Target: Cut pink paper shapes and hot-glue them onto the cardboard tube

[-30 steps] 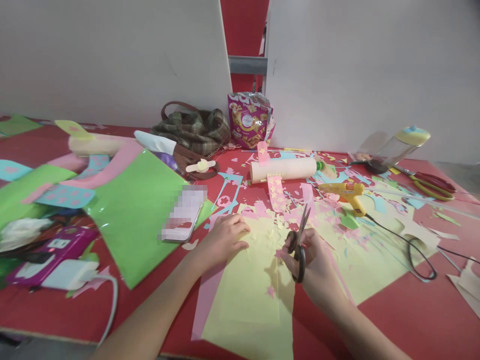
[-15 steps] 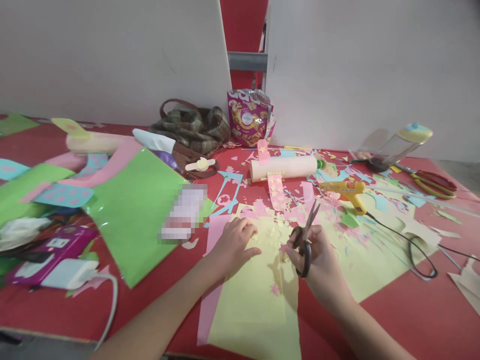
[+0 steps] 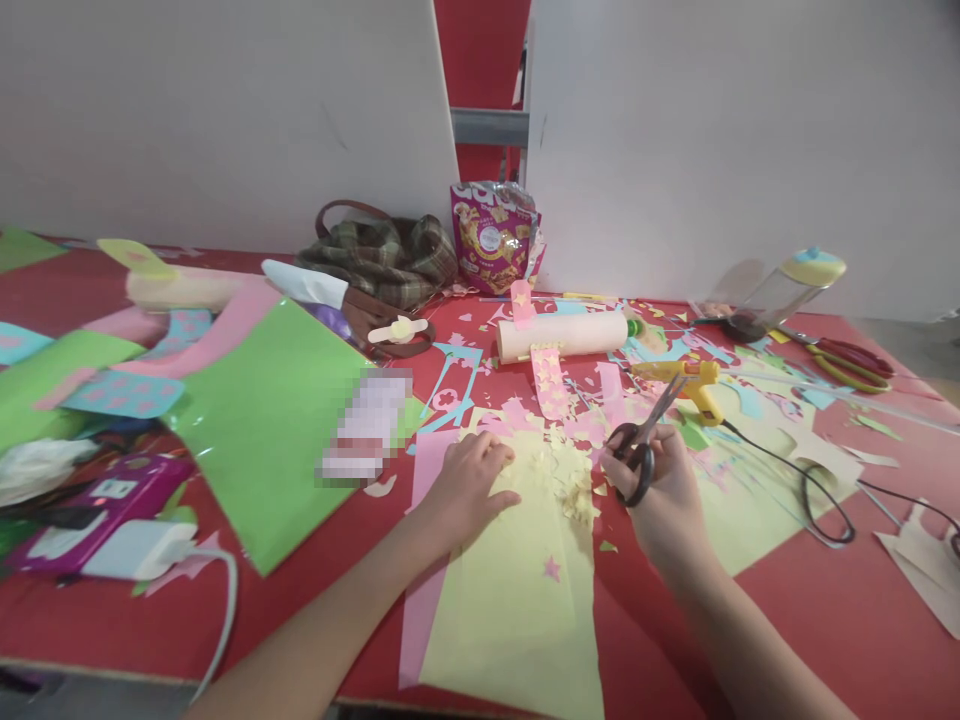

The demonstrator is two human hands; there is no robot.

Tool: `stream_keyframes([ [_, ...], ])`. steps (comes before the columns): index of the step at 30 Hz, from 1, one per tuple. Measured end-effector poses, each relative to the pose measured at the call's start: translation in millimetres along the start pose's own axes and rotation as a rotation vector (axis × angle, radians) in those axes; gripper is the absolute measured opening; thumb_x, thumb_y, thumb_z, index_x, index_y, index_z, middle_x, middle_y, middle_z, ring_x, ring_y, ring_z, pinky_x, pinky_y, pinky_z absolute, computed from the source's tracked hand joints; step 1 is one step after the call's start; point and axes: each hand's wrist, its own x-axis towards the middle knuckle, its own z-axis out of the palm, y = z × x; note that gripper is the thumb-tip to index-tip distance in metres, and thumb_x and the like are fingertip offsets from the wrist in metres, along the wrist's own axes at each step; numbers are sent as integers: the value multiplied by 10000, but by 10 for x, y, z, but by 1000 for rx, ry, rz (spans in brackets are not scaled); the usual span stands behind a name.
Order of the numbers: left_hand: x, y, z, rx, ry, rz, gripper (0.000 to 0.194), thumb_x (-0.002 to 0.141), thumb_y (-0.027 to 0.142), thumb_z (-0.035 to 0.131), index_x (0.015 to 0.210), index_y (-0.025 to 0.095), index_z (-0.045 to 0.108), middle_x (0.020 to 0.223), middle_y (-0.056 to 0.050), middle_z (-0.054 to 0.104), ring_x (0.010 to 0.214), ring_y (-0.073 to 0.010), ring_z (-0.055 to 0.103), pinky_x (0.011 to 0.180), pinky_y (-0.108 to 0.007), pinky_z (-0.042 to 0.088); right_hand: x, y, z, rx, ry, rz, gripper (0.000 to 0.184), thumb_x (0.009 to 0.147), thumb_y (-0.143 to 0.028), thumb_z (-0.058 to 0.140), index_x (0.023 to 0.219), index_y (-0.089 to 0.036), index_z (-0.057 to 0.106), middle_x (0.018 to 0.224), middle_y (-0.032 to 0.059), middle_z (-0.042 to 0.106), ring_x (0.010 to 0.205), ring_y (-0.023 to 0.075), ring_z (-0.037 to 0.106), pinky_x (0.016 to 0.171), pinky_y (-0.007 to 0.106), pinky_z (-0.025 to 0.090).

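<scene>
My left hand (image 3: 469, 485) rests on a sheet of pale yellow paper (image 3: 517, 620), its thumb apart from the loosely bent fingers. Under that sheet, a pink sheet (image 3: 418, 620) shows along the left side. My right hand (image 3: 671, 500) holds dark-handled scissors (image 3: 637, 462) by the handles, blades pointing up and away, right of the yellow sheet. On the sheet lie a small pink star (image 3: 552, 569) and a heap of little yellow paper scraps (image 3: 576, 488). Beyond the hands is a pale tube (image 3: 566, 337) with pink star-patterned strips attached.
A yellow glue gun (image 3: 694, 385) with a black cord lies at right, near a clear bottle (image 3: 776, 300) and red-handled pliers-like tool (image 3: 855, 365). Leftward are a green sheet (image 3: 255, 440), a blurred-out phone-shaped object (image 3: 367, 425) and a white charger (image 3: 142, 548). A snack bag (image 3: 495, 240) stands behind.
My right hand with the scissors has moved right, off the yellow sheet, uncovering the yellow scraps. My left hand has stayed in place.
</scene>
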Motion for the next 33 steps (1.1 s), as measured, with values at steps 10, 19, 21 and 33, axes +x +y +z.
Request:
stream_keyframes([
  [10,54,331,-34,30,-37,102,160,751,267,465,887,185,488,922,-39,479,872,-203,426,772,-369,322,63,-32,-68,-33,8,-36,291,626,-151,634,741,-251,387,730,-39,518,559,106,483,488,234,376],
  [19,417,457,100,71,-25,140,210,779,323,441,910,163,473,990,-82,449,925,-231,410,763,-364,338,118,151,-130,-46,-23,-33,307,618,-150,634,720,-244,360,716,-39,499,606,116,494,521,240,387],
  [21,491,481,105,78,-36,130,190,766,326,459,853,158,475,966,-85,448,903,-235,412,746,-367,343,113,174,-136,-48,-23,-27,303,627,-147,625,728,-245,357,722,-40,499,603,113,492,510,233,382],
  [33,577,556,110,53,-116,55,145,703,240,543,774,156,448,936,-77,449,880,-221,409,737,-345,330,57,219,-123,-65,-50,13,270,636,-144,598,723,-237,360,677,-45,496,592,121,499,484,224,376],
])
